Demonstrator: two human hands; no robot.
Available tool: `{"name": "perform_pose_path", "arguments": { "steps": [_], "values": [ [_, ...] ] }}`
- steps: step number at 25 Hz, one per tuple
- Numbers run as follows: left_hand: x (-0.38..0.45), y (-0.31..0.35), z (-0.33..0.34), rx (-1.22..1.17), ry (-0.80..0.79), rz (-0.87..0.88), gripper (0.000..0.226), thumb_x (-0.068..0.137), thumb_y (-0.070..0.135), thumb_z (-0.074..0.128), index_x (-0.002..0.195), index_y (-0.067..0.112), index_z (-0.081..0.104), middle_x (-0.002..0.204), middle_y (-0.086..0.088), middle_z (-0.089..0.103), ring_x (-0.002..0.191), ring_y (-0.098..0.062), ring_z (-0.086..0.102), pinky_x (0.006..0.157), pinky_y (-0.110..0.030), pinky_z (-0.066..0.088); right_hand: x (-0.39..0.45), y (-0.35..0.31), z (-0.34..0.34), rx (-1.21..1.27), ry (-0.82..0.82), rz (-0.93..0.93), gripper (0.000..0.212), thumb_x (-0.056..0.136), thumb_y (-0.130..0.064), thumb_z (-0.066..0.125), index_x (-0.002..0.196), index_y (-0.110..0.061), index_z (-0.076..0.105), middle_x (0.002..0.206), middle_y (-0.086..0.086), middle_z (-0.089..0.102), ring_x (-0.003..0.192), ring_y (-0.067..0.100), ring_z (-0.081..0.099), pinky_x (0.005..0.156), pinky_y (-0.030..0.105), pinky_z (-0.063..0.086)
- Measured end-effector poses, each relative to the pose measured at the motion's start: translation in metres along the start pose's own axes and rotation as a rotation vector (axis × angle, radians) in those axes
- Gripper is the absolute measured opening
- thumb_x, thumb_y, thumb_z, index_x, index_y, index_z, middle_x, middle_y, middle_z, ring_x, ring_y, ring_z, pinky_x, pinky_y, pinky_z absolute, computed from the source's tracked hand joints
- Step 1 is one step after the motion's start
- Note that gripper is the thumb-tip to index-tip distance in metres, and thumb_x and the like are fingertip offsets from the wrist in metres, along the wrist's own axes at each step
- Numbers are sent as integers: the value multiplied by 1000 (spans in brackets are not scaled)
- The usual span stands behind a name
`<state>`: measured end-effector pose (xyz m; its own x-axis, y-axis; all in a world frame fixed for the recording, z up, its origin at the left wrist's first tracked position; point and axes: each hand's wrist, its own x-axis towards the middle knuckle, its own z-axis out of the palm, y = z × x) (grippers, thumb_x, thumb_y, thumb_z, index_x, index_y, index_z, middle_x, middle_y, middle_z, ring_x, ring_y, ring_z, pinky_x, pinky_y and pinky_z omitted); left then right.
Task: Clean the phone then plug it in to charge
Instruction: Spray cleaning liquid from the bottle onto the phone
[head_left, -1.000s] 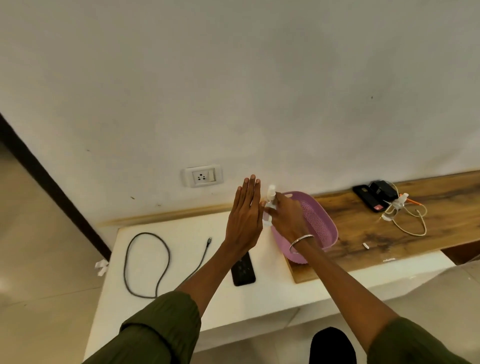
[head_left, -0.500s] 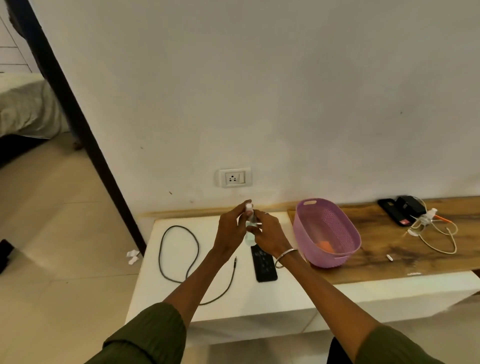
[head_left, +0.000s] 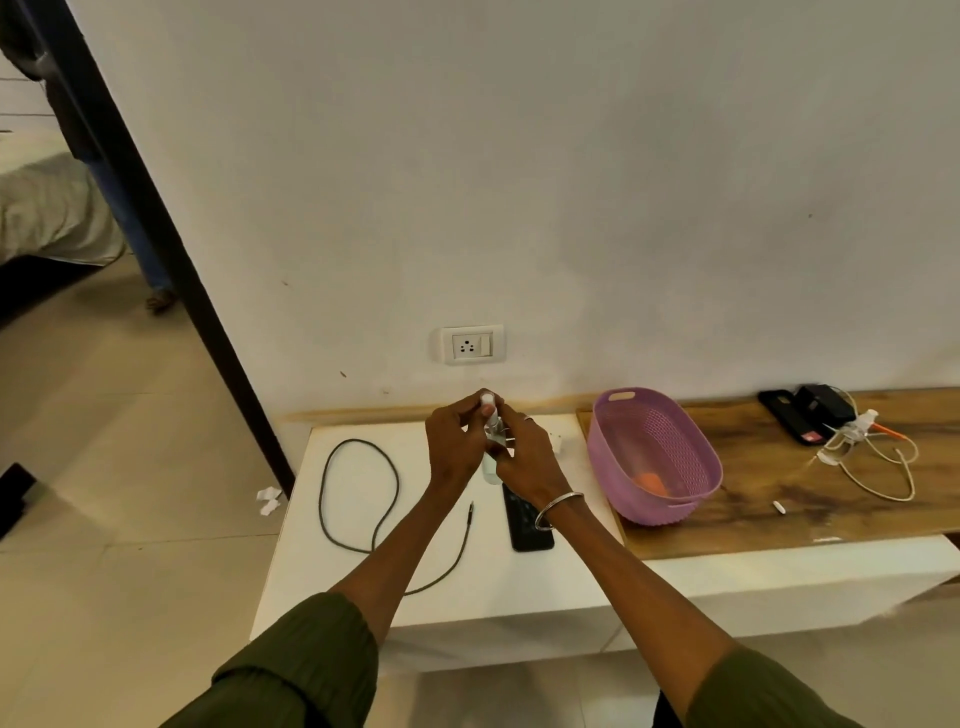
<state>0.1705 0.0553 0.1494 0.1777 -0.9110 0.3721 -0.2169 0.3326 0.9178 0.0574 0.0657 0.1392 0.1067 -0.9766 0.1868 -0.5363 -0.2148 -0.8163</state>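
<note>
A small clear spray bottle (head_left: 490, 436) with a white top is held upright above the white table (head_left: 519, 587). My right hand (head_left: 524, 454) grips its body, and my left hand (head_left: 457, 441) pinches the white cap at its top. The black phone (head_left: 527, 522) lies flat on the table just below my right wrist, partly hidden by it. A dark charging cable (head_left: 358, 493) lies looped on the table to the left, with its free plug end near the phone. A white wall socket (head_left: 471, 344) sits on the wall above my hands.
A purple perforated basket (head_left: 657, 457) with an orange item inside stands on the wooden top (head_left: 779, 499) at the right. Farther right lie a black phone case, a black adapter and a tangled white cable (head_left: 872, 457). A dark door frame (head_left: 156, 218) runs down the left.
My left hand went from flat and open beside the bottle to pinching its top. Both hands carried the bottle left, away from the basket, to above the phone. The view shifted.
</note>
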Motion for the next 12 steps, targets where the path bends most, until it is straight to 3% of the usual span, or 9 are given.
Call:
{"name": "perform_pose_path", "arguments": {
  "steps": [4,8,12],
  "values": [
    [-3,3,18,-6,118,22,14,95,19,64,97,17,78,76,9,75,74,-7,71,68,-28,57,-2,4,0,-41,147,-30,46,84,-10,67,127,-19,52,108,5,66,100,21,58,90,41,55],
    [-10,7,32,-84,288,-49,14,92,21,70,104,21,77,71,25,68,66,-4,67,63,-27,56,-5,4,6,-103,275,-70,48,83,-22,71,127,-20,54,108,5,65,99,19,59,83,23,50],
    [-11,8,37,-79,383,-40,14,89,20,73,101,15,78,68,20,69,60,-9,68,59,-27,55,-6,0,5,-196,311,-85,47,87,-24,67,131,-19,55,109,8,65,98,22,61,82,29,56]
  ]
}}
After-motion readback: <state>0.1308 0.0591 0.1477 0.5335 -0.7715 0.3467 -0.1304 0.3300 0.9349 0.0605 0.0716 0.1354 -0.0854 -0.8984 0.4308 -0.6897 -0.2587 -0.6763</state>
